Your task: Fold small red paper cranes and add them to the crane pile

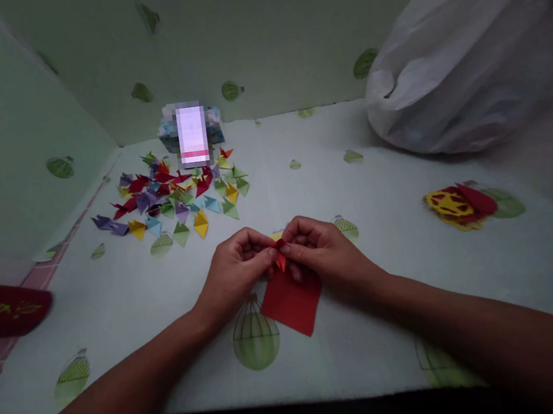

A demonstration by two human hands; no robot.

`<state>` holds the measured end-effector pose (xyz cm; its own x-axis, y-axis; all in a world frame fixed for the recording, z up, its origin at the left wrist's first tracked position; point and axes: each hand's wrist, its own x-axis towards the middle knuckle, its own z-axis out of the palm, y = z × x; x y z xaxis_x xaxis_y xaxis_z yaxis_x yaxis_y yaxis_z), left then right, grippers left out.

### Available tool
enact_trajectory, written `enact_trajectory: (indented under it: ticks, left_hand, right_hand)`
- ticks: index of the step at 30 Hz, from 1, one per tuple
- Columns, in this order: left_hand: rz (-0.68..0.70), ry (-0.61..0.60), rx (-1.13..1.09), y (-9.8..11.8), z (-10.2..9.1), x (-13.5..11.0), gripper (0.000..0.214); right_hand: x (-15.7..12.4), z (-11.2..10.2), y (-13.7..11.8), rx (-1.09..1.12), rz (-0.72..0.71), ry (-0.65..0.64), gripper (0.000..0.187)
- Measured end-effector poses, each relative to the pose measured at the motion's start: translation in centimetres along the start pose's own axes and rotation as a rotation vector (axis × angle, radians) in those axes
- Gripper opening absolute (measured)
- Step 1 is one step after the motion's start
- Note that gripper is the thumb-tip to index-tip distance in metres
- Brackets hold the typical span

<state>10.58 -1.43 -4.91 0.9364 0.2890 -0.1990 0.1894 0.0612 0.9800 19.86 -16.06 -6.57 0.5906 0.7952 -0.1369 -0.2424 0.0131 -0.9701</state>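
Between my two hands is a small red piece of folded origami paper, its pointed end hanging down. My left hand pinches its left side between thumb and fingers. From the other side my right hand pinches it too, fingers curled. Directly below lies a flat square of red paper on the table, partly covered by my fingers. A bit of yellow paper shows just behind my fingertips. Farther off, to the left, spreads a pile of folded origami pieces in several colours.
A lit phone leans on a patterned box behind the pile. A large white plastic bag fills the back right. Red and yellow cut-outs lie at right. A dark red object juts in from the left. The table's front edge runs below.
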Motion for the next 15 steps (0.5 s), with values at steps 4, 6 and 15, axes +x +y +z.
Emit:
enact_trajectory:
  ticks: [4,6,15]
  left_hand:
    - [-0.004,0.012,0.002,-0.12,-0.08,0.03,0.015]
    - [-0.009,0.019,-0.005,-0.17,-0.06,0.05,0.014]
    - [-0.023,-0.014,-0.052,-0.08,0.11,0.16,0.018]
  right_hand:
    - [-0.07,-0.02,-0.08,-0.006,0.001,0.009,0.016]
    - [-0.12,-0.03,-0.08,-0.024,-0.003,0.011,0.017]
    - [0.05,-0.09,0.07,-0.035,-0.014,0.007,0.014]
